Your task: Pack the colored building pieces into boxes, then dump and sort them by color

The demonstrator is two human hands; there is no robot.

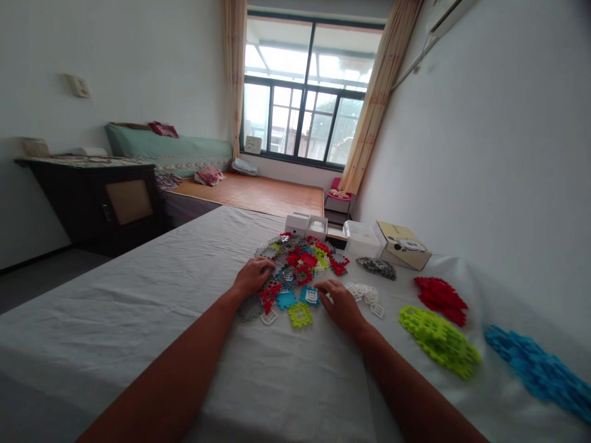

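Observation:
A mixed pile of flat interlocking plastic building tiles [302, 261] in grey, red, blue, green and white lies between my hands on a cloth-covered table. My left hand [253, 275] rests at the pile's left edge, fingers loosely bent over grey pieces, with no piece seen in its grasp. Just right of a blue tile bearing a white window piece [311, 296], my right hand [340, 303] reaches in with thumb and fingers apart. A green square tile [301, 314] and a red piece [270, 299] lie at the near side of the pile.
Sorted heaps lie to the right: white pieces [370, 294], grey [377, 267], red [441, 299], green [439, 339] and blue [540, 369]. Behind the pile stand white boxes [298, 225], a clear plastic bin [362, 238] and a yellow box [403, 245]. A wall bounds the right side.

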